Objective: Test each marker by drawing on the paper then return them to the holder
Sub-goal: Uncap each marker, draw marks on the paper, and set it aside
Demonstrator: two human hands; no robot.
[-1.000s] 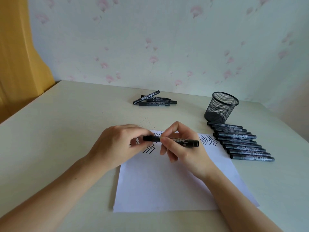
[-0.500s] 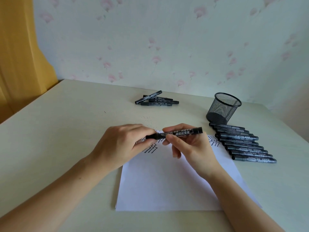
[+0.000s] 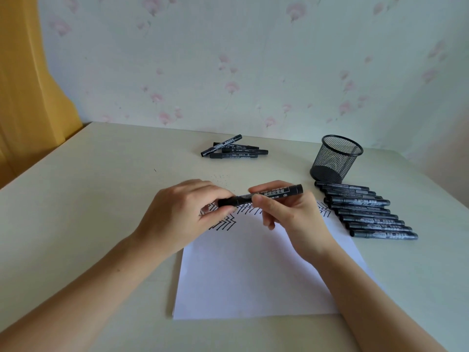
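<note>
Since 1 s ago the marker (image 3: 261, 198) tilted, far end now up toward 2 o'clock. Left hand (image 3: 182, 212) pinches cap end, right hand (image 3: 284, 209) grips barrel, above paper (image 3: 253, 270).

Cream table (image 3: 101, 189), floral wallpaper (image 3: 228, 59), yellow curtain (image 3: 22, 85)

My hands (image 3: 193, 212) hold a marker (image 3: 261, 198) over the paper (image 3: 253, 275); holder (image 3: 335, 158) at two o'clock, marker row (image 3: 365, 212) at three, pile (image 3: 234, 150) at twelve.
</note>
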